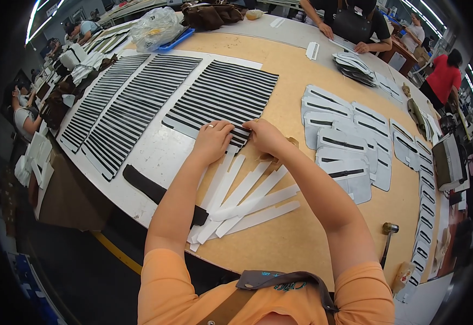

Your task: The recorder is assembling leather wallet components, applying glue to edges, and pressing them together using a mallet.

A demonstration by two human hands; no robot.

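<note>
A grey-white panel point(215, 97) crossed by parallel black strips lies in front of me. Resting on its near edge, my left hand point(213, 142) presses down with the fingers laid over the strips. Close beside it, my right hand point(264, 136) pinches a black strip point(240, 134) at the panel's near right corner; the fingertips partly cover the strip. Loose white paper strips point(242, 192) fan out beneath my forearms. A wide black band point(144, 184) lies left of them, passing under my left forearm.
Two more striped panels point(133, 111) lie on the left. Grey pieces with black zippers point(345, 143) overlap on the right, near a row of slotted pieces point(425, 211). A hammer point(388, 238) lies front right. A plastic bag point(155, 30) rests by a blue tray point(177, 40). A co-worker works across the table.
</note>
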